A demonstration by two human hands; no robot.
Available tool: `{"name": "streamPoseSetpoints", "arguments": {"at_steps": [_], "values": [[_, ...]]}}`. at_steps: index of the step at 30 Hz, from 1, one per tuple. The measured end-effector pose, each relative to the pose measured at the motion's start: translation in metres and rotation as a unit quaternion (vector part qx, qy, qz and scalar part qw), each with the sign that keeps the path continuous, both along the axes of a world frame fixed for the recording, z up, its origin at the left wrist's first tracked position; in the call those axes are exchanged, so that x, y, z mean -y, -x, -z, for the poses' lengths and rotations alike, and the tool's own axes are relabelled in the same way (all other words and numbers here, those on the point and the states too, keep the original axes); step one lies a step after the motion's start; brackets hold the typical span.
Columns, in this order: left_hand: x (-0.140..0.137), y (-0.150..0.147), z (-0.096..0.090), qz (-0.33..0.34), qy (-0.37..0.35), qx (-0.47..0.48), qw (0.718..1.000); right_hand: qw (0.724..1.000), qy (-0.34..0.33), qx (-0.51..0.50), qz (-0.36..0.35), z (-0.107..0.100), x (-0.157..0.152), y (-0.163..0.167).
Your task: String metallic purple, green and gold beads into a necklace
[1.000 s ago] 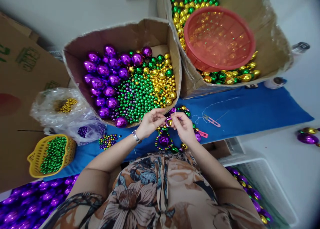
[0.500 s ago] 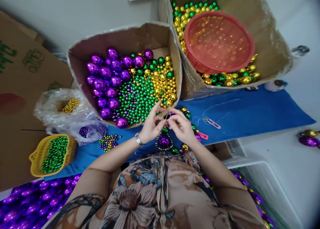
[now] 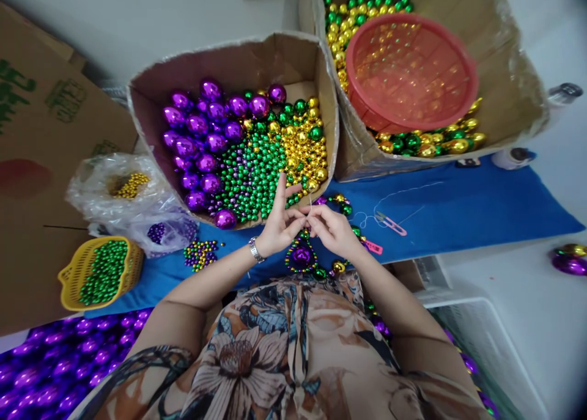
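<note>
My left hand (image 3: 279, 229), with a metal watch on its wrist, pinches a thin white string (image 3: 310, 198) between thumb and a finger, its index finger stretched upward. My right hand (image 3: 337, 232) meets it fingertip to fingertip and is closed on the same string, a short end of which stands up above the fingers. Just below both hands lies a bead necklace (image 3: 301, 257) of purple, green and gold beads, partly hidden by my right hand. Its strand shows again beyond my right hand.
An open carton (image 3: 229, 56) of loose beads stands ahead; another carton (image 3: 358, 163) holds beads and a red basket (image 3: 413, 126). Pink thread snips (image 3: 391, 224) and a pink tag (image 3: 373, 247) lie right on the blue cloth (image 3: 481, 212). A yellow basket (image 3: 68, 285) of green beads is left.
My left index finger has straightened upward. My right fingers have drawn in closer to the left ones. The view has shifted slightly.
</note>
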State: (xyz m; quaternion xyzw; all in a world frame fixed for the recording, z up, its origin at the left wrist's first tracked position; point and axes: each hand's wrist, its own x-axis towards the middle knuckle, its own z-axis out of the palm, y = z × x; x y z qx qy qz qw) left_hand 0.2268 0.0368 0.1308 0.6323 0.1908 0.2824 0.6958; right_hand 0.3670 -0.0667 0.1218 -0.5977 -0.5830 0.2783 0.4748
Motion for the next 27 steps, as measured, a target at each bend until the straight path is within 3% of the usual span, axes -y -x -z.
{"name": "streamPoseSetpoints", "arguments": {"at_steps": [4, 10, 13, 16, 20, 23, 25, 27], "values": [[-0.002, 0.0, 0.008, 0.003, -0.055, 0.018, 0.998, 0.996, -0.013, 0.059, 0.063, 0.003, 0.002, 0.005], [-0.003, 0.0, 0.011, 0.009, -0.066, 0.044, 0.997, 0.991, -0.028, 0.04, 0.125, 0.002, 0.005, 0.002], [-0.002, 0.001, 0.008, 0.022, -0.041, 0.046, 0.998, 0.991, -0.016, 0.051, 0.121, -0.003, 0.006, -0.002], [-0.002, 0.001, 0.005, 0.03, -0.018, 0.051, 0.998, 0.984, -0.027, 0.141, 0.109, -0.004, 0.008, -0.007], [-0.003, 0.0, 0.004, 0.027, -0.001, 0.061, 0.998, 0.94, -0.032, 0.327, 0.091, 0.001, 0.014, -0.013], [-0.002, 0.0, 0.002, 0.026, 0.009, 0.057, 0.998, 0.917, -0.004, 0.393, 0.068, 0.003, 0.017, -0.014], [-0.003, 0.001, 0.001, 0.033, 0.007, 0.048, 0.998, 0.921, 0.007, 0.386, 0.05, 0.0, 0.018, -0.015], [-0.004, 0.001, 0.0, 0.051, -0.008, 0.04, 0.998, 0.943, 0.012, 0.333, 0.025, -0.005, 0.018, -0.016]]}}
